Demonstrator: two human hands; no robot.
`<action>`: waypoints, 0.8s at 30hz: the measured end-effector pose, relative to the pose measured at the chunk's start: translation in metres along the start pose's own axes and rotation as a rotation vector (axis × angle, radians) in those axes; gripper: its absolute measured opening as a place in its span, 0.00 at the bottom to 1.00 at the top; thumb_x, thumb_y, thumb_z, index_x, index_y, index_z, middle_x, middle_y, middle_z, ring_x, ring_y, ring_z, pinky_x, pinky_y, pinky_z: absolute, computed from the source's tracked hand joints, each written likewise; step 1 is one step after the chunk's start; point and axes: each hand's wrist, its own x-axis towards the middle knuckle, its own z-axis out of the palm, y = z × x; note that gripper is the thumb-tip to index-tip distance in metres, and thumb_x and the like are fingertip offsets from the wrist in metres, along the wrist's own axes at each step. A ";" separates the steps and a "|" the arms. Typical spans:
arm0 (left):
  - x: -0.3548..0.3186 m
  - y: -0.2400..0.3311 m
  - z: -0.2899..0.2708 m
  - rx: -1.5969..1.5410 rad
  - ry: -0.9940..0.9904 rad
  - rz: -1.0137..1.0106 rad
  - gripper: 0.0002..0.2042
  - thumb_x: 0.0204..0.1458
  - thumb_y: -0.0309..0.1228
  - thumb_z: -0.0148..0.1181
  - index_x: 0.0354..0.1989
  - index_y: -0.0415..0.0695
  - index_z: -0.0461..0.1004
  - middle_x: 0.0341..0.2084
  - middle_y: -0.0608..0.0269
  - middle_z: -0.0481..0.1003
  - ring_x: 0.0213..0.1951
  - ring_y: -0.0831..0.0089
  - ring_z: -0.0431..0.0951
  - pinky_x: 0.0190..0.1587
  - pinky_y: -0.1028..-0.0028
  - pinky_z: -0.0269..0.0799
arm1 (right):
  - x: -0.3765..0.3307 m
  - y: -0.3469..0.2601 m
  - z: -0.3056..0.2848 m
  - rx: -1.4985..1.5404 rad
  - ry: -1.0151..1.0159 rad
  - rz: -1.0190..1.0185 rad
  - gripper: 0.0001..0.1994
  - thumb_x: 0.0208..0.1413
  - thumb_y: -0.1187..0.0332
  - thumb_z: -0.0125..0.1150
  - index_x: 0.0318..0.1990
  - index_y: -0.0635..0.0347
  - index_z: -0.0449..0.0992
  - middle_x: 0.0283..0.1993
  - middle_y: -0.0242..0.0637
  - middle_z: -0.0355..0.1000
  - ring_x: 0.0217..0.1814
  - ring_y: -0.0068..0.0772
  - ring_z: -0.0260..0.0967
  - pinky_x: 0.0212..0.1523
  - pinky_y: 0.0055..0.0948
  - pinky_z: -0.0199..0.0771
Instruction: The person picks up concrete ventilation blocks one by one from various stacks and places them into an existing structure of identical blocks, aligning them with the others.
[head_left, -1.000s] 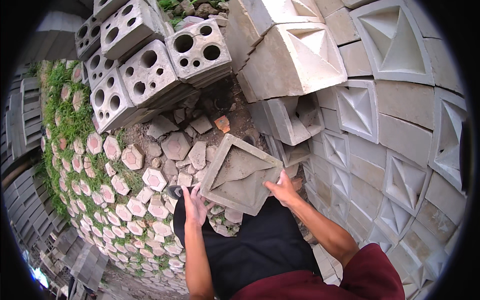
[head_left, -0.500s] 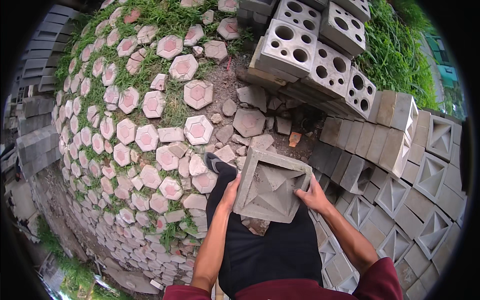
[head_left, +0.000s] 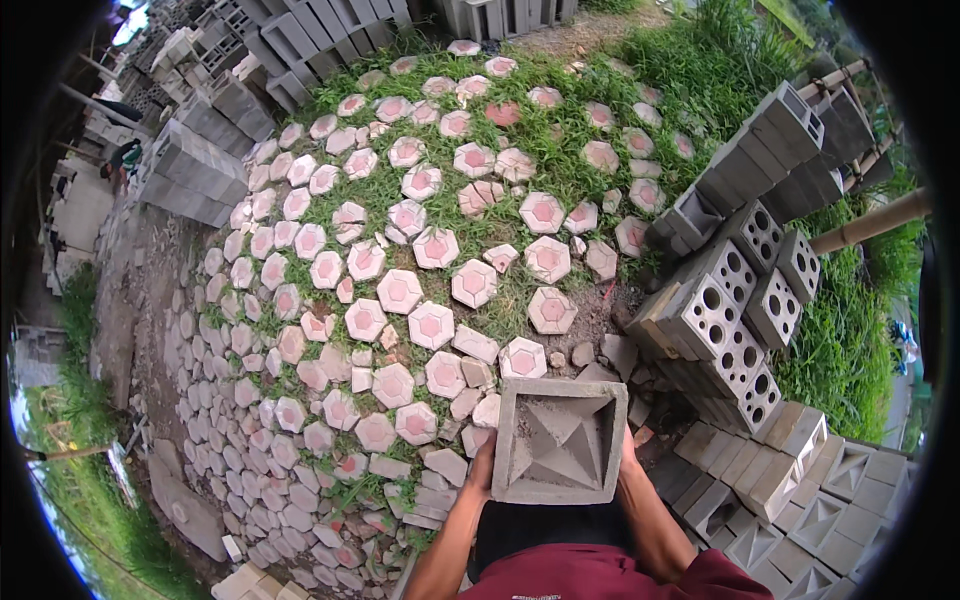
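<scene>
Between my two hands is a square grey concrete block (head_left: pixel 557 468), its recessed face with a pyramid-like relief turned up toward me. My left hand (head_left: pixel 484 467) is closed on its left side and my right hand (head_left: pixel 628 456) on its right side; most of the fingers are hidden behind the block. It is held in front of my body, above the ground. To the right lies a stack of similar patterned blocks (head_left: pixel 818 522), with plain sides and recessed faces showing.
Hexagonal pavers (head_left: pixel 431 326) with pinkish centres lie in grass across the ground. Blocks with round holes (head_left: pixel 722 310) are stacked at the right, near a bamboo pole (head_left: pixel 870 222). Grey block stacks (head_left: pixel 195 172) stand at the far left. Broken pieces (head_left: pixel 618 352) lie beyond the held block.
My view has swung up and left, bringing far stacks into sight. The block, still in both hands, now sits squarer in view, and my right thumb no longer shows over its face.
</scene>
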 end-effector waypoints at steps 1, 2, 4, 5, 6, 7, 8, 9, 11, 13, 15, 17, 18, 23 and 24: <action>-0.007 0.011 -0.007 -0.063 0.033 0.022 0.26 0.60 0.53 0.43 0.53 0.44 0.69 0.40 0.62 0.74 0.40 0.69 0.75 0.44 0.70 0.72 | 0.000 -0.014 0.042 -0.047 -0.034 0.048 0.29 0.64 0.47 0.36 0.60 0.61 0.64 0.57 0.39 0.67 0.56 0.32 0.65 0.58 0.31 0.64; -0.015 0.020 -0.009 -0.125 0.053 0.031 0.25 0.60 0.53 0.43 0.53 0.45 0.69 0.40 0.62 0.74 0.41 0.69 0.75 0.44 0.70 0.72 | -0.009 -0.035 0.082 -0.096 -0.052 0.086 0.29 0.64 0.47 0.36 0.60 0.61 0.64 0.56 0.38 0.67 0.55 0.32 0.66 0.57 0.31 0.65; -0.022 0.034 -0.022 -0.195 0.092 0.150 0.25 0.59 0.53 0.44 0.53 0.45 0.69 0.42 0.62 0.74 0.43 0.69 0.75 0.45 0.70 0.72 | 0.005 -0.049 0.123 -0.324 -0.080 0.096 0.30 0.65 0.46 0.34 0.61 0.62 0.63 0.57 0.39 0.67 0.53 0.34 0.68 0.57 0.31 0.66; -0.024 0.043 -0.024 -0.224 0.101 0.211 0.25 0.59 0.52 0.45 0.53 0.45 0.69 0.42 0.63 0.74 0.44 0.69 0.74 0.46 0.70 0.72 | 0.011 -0.054 0.140 -0.347 -0.121 0.079 0.30 0.65 0.46 0.34 0.60 0.62 0.64 0.56 0.39 0.67 0.53 0.34 0.68 0.57 0.31 0.66; -0.027 0.055 -0.025 -0.252 0.113 0.276 0.25 0.59 0.52 0.45 0.53 0.46 0.69 0.43 0.63 0.74 0.45 0.70 0.74 0.46 0.70 0.72 | 0.017 -0.059 0.157 -0.367 -0.166 0.063 0.29 0.65 0.46 0.34 0.60 0.61 0.64 0.56 0.39 0.68 0.53 0.34 0.68 0.56 0.31 0.67; -0.029 0.069 -0.013 -0.229 0.125 0.330 0.25 0.59 0.53 0.45 0.55 0.45 0.68 0.44 0.63 0.74 0.46 0.70 0.74 0.47 0.70 0.72 | 0.018 -0.075 0.172 -0.334 -0.205 0.108 0.30 0.65 0.45 0.34 0.60 0.61 0.64 0.56 0.39 0.68 0.52 0.34 0.69 0.56 0.32 0.67; -0.032 0.085 -0.010 -0.253 0.097 0.329 0.25 0.59 0.52 0.46 0.55 0.45 0.68 0.44 0.63 0.73 0.46 0.70 0.74 0.47 0.70 0.72 | 0.017 -0.087 0.194 -0.373 -0.228 0.110 0.30 0.65 0.45 0.34 0.60 0.60 0.64 0.56 0.40 0.68 0.53 0.35 0.68 0.56 0.33 0.67; -0.037 0.102 -0.011 -0.273 0.067 0.330 0.25 0.59 0.51 0.46 0.56 0.45 0.67 0.45 0.63 0.73 0.46 0.70 0.74 0.47 0.70 0.72 | 0.012 -0.099 0.219 -0.409 -0.252 0.110 0.30 0.65 0.45 0.34 0.61 0.60 0.64 0.56 0.40 0.67 0.53 0.35 0.68 0.56 0.33 0.67; -0.035 0.120 -0.015 -0.331 0.110 0.375 0.24 0.60 0.49 0.45 0.57 0.44 0.66 0.46 0.62 0.73 0.47 0.69 0.74 0.48 0.69 0.72 | 0.019 -0.112 0.252 -0.446 -0.315 0.102 0.30 0.64 0.46 0.34 0.61 0.60 0.63 0.57 0.41 0.67 0.54 0.36 0.68 0.56 0.33 0.67; -0.041 0.137 -0.010 -0.425 0.219 0.446 0.22 0.59 0.45 0.45 0.56 0.42 0.67 0.47 0.59 0.73 0.47 0.65 0.75 0.49 0.66 0.72 | 0.032 -0.123 0.288 -0.403 -0.420 0.176 0.30 0.64 0.46 0.35 0.61 0.61 0.63 0.57 0.42 0.67 0.54 0.36 0.68 0.56 0.33 0.67; -0.047 0.136 -0.017 -0.475 0.290 0.529 0.21 0.59 0.42 0.45 0.55 0.42 0.67 0.48 0.56 0.73 0.47 0.61 0.75 0.50 0.63 0.73 | 0.023 -0.134 0.322 -0.426 -0.488 0.233 0.30 0.65 0.46 0.35 0.61 0.61 0.63 0.58 0.42 0.66 0.55 0.36 0.67 0.57 0.32 0.67; -0.061 0.153 -0.004 -0.543 0.215 0.599 0.21 0.60 0.42 0.45 0.56 0.42 0.67 0.47 0.58 0.73 0.47 0.64 0.75 0.49 0.65 0.73 | 0.015 -0.146 0.355 -0.473 -0.510 0.247 0.30 0.65 0.47 0.35 0.62 0.62 0.62 0.58 0.42 0.66 0.55 0.36 0.67 0.57 0.33 0.67; -0.069 0.158 0.004 -0.578 0.176 0.630 0.21 0.61 0.42 0.44 0.56 0.43 0.66 0.47 0.60 0.73 0.47 0.66 0.75 0.49 0.66 0.73 | 0.015 -0.151 0.365 -0.496 -0.518 0.255 0.30 0.65 0.47 0.35 0.62 0.62 0.62 0.58 0.42 0.66 0.56 0.36 0.67 0.57 0.33 0.67; -0.081 0.191 0.019 -0.607 0.261 0.704 0.21 0.60 0.42 0.44 0.56 0.43 0.67 0.47 0.59 0.73 0.47 0.65 0.75 0.49 0.66 0.73 | 0.036 -0.153 0.411 -0.504 -0.585 0.340 0.28 0.65 0.48 0.35 0.62 0.61 0.62 0.58 0.42 0.66 0.56 0.36 0.67 0.56 0.33 0.67; -0.082 0.198 0.020 -0.607 0.280 0.711 0.21 0.60 0.42 0.44 0.56 0.43 0.67 0.47 0.59 0.74 0.47 0.65 0.75 0.49 0.65 0.73 | 0.052 -0.148 0.416 -0.501 -0.616 0.350 0.28 0.65 0.48 0.35 0.62 0.61 0.62 0.58 0.42 0.66 0.56 0.36 0.67 0.56 0.33 0.68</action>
